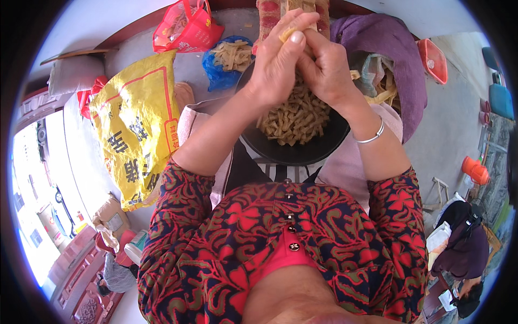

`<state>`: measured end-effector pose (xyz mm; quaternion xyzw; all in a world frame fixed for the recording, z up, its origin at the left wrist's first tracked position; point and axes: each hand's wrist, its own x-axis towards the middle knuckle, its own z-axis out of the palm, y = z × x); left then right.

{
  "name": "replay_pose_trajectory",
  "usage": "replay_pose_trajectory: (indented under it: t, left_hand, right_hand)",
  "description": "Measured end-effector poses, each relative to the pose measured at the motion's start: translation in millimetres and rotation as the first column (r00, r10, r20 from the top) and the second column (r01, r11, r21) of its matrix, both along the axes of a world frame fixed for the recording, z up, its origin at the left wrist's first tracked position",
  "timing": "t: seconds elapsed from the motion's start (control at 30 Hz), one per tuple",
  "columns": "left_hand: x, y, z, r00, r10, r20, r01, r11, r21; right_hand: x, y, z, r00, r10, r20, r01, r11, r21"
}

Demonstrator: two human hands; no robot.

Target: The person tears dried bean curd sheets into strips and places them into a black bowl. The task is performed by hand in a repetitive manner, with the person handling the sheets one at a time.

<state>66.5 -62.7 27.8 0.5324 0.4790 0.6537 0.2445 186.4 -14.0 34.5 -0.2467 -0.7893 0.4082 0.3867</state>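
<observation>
Both of my hands are raised above a black basin (288, 155) between my knees, pressed close together. My left hand (271, 67) closes around a pale yellow strip (287, 34), its thumb laid over it. My right hand (327, 66), below a silver bangle on the wrist, is curled against the left one with its fingers bent; what its fingers hold is mostly hidden. Short tan-brown cut pieces (297, 120) fill the basin, of a kind I cannot make out. Behind the hands stands a wooden piece (300, 5) on a red patterned cloth (268, 22).
On the left are a large yellow sack (132, 129), a red bag (186, 29) and a blue plastic bag (222, 78) with pale strips. A purple cloth sack (402, 59) with more strips lies right of the basin. Farther right are a red basin (433, 60) and an orange container (475, 170).
</observation>
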Motion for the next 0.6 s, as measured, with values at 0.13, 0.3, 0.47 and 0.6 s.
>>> replay_pose_trajectory:
  t: [0.13, 0.3, 0.47, 0.6]
  left_hand:
    - [-20, 5, 14, 0.989, -0.139, 0.048, 0.145, 0.862, -0.486]
    - [-18, 6, 4, 0.851, 0.139, -0.506, -0.156, 0.988, 0.008]
    - [-29, 0, 5, 0.89, -0.057, -0.452, 0.078, 0.997, 0.028]
    - [-26, 4, 2, 0.954, 0.026, -0.3, -0.066, 0.99, -0.123]
  right_hand:
    - [-1, 9, -19, 0.998, -0.017, -0.064, -0.003, 0.954, -0.301]
    - [8, 15, 0, 0.958, 0.038, -0.285, -0.285, 0.257, -0.923]
    - [18, 26, -3, 0.891, 0.2, -0.407, -0.417, 0.009, -0.909]
    - [18, 24, 5, 0.955, 0.211, -0.208, -0.293, 0.573, -0.765]
